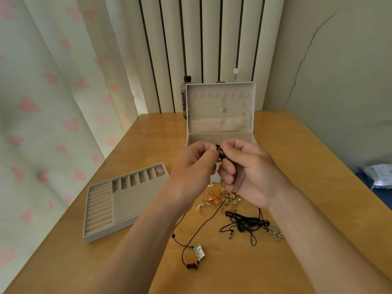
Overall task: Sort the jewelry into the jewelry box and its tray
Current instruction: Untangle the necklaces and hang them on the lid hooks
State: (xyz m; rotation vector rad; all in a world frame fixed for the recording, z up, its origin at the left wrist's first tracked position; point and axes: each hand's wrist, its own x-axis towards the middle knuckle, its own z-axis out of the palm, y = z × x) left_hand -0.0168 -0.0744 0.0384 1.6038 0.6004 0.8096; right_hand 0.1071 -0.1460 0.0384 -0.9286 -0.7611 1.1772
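My left hand point(194, 166) and my right hand point(246, 168) both pinch the top of a black cord necklace point(198, 230) in front of the open jewelry box point(220, 132). Its cord hangs down to a square silver pendant point(199, 251) resting on the table. The beige tray point(125, 202) lies to the left, with ring rolls and small compartments; one far compartment holds a few small pieces. Loose small jewelry point(224, 198) sits under my right hand. More black cords and a silver flower pendant point(275, 232) lie to the right. A thin chain hangs inside the box lid.
The wooden table point(297, 155) ends at a heart-patterned curtain on the left and a wall on the right. A dark bottle point(186, 96) and a white-capped bottle point(236, 74) stand behind the box. Blue fabric and a plastic bag point(375, 177) lie past the right edge.
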